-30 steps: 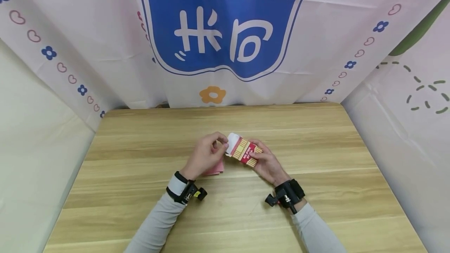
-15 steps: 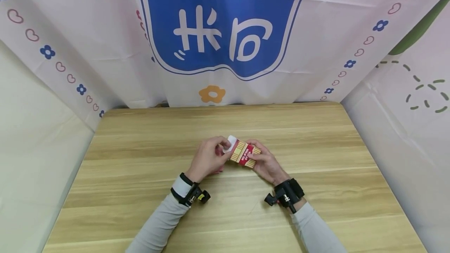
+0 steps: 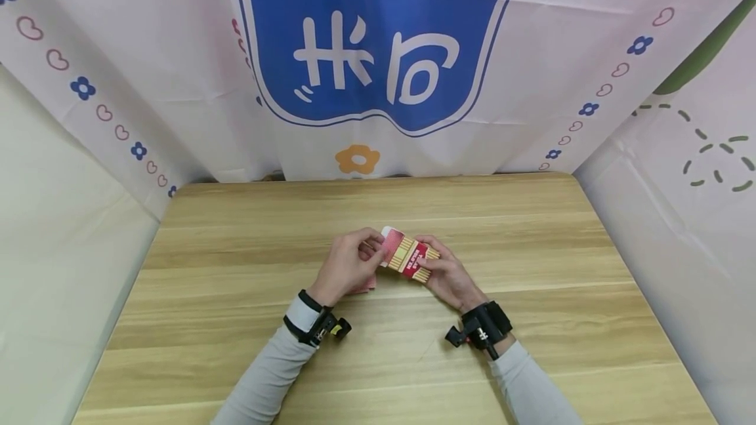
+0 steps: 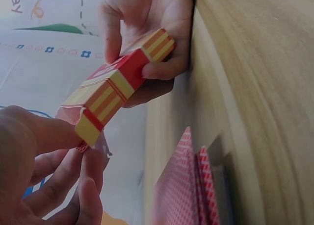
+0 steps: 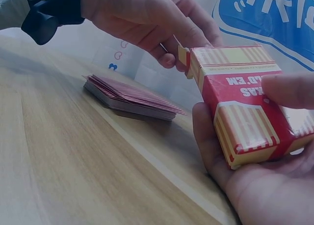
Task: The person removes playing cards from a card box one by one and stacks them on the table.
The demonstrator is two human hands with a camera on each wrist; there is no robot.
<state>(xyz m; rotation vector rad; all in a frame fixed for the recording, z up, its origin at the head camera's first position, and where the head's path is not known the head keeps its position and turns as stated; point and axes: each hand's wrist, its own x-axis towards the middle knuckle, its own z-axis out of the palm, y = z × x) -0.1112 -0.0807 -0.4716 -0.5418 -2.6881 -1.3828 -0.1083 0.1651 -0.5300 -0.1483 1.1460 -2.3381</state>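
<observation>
My right hand [image 3: 451,281] grips a red and yellow striped card box [image 3: 412,258] above the table, thumb across its printed front. The box is tilted, its opened end pointing toward my left hand [image 3: 345,267]. At that end, the left thumb and fingertips pinch red-backed playing cards [image 3: 391,242] sticking partly out of the box; in the left wrist view only a small patterned corner [image 4: 82,147] shows between fingers and box. Below the left hand lies a stack of red-backed playing cards [image 5: 132,98], its upper cards slightly fanned and partly hidden from the head view.
The wood-grain table [image 3: 520,235] spreads around both hands. A white cloth with a blue printed emblem [image 3: 378,38] hangs behind its far edge, and pale cloth walls stand at both sides. Each wrist carries a black strapped camera mount [image 3: 485,326].
The left hand has moved onto the opened end of the box. Red card backs now show over the white flap there. The right hand and box have barely moved.
</observation>
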